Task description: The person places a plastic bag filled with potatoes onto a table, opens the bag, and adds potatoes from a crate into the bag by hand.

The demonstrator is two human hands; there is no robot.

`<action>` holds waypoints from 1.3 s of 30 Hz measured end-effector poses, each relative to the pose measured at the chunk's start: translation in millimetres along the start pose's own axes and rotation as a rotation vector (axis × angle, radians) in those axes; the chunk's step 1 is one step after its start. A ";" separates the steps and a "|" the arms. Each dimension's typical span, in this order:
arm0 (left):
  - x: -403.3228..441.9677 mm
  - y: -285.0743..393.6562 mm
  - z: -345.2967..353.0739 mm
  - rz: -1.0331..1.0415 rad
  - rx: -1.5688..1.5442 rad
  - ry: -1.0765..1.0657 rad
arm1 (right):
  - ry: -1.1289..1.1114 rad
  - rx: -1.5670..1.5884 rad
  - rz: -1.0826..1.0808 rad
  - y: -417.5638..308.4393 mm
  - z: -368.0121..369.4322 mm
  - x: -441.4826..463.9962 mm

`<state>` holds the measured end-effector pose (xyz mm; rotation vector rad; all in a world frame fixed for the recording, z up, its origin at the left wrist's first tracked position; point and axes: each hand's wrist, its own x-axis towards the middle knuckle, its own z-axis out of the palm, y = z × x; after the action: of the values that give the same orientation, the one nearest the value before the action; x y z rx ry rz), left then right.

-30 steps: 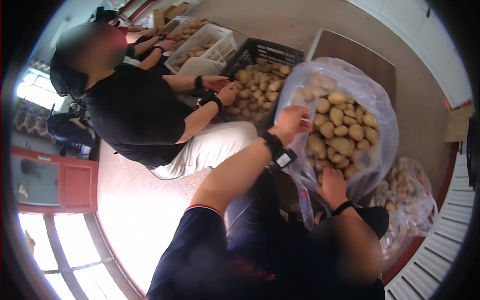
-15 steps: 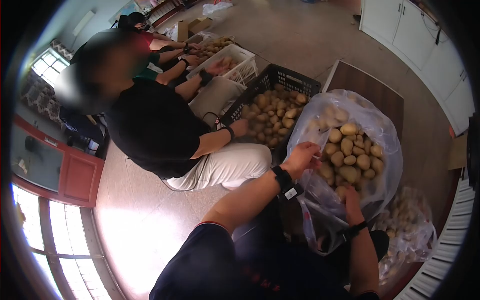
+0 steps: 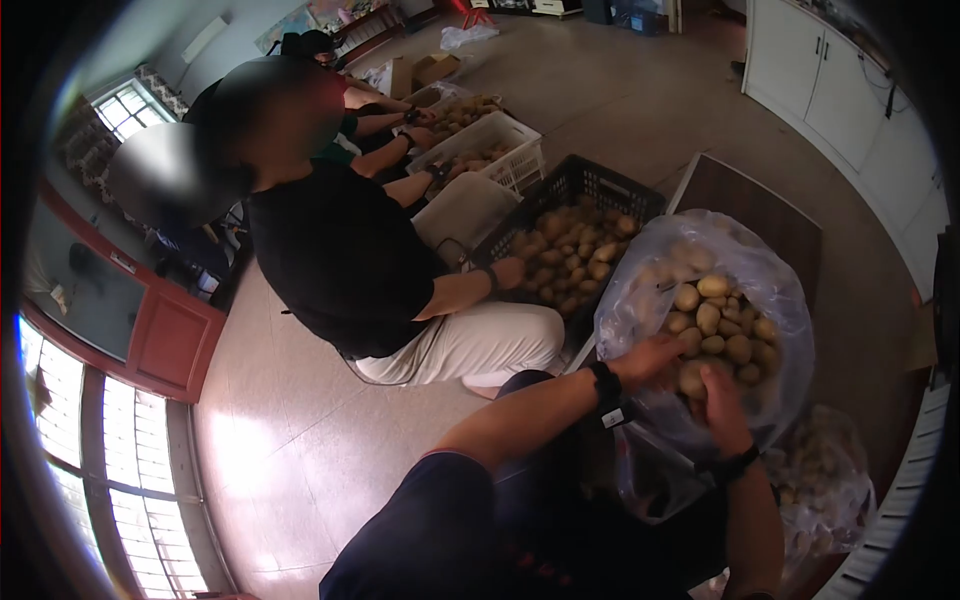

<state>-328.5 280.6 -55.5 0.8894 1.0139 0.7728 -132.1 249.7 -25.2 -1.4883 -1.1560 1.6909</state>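
Observation:
A clear plastic bag (image 3: 625,290) stands open in front of me, full of potatoes (image 3: 738,348). My left hand (image 3: 648,362) reaches over the bag's near left side, fingers stretched out and touching the potatoes there. At the near side of the pile, my right hand (image 3: 728,412) is closed around a large potato (image 3: 692,378), its thumb on top. The two hands are close together, and the palm side of the right one is partly hidden. Both wrists wear dark bands.
Left of the bag stands a black crate (image 3: 640,195) of potatoes, with a seated co-worker (image 3: 340,250) reaching into it. Farther off are a white crate (image 3: 530,150) and more people. Another clear bag (image 3: 825,480) of potatoes lies at right, and a brown board (image 3: 750,205) lies behind.
My left hand has come down from the bag's left edge onto the potatoes. My right hand has a large potato in its grip. The view has shifted slightly.

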 end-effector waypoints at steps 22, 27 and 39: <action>42.1 23.9 -81.3 0.017 -0.621 0.177 | 0.581 -0.869 -0.636 42.8 -35.4 36.9; 53.6 18.3 -136.7 0.049 -0.672 0.353 | 0.542 -0.930 -0.455 51.8 -34.3 37.3; 71.5 -31.6 -193.4 0.053 -0.678 0.685 | 0.418 -1.125 -0.499 57.5 -24.7 47.9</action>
<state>-480.4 377.5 -160.5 0.0458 1.1948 1.4085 -111.1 271.5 -98.0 -1.7718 -2.1273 0.2835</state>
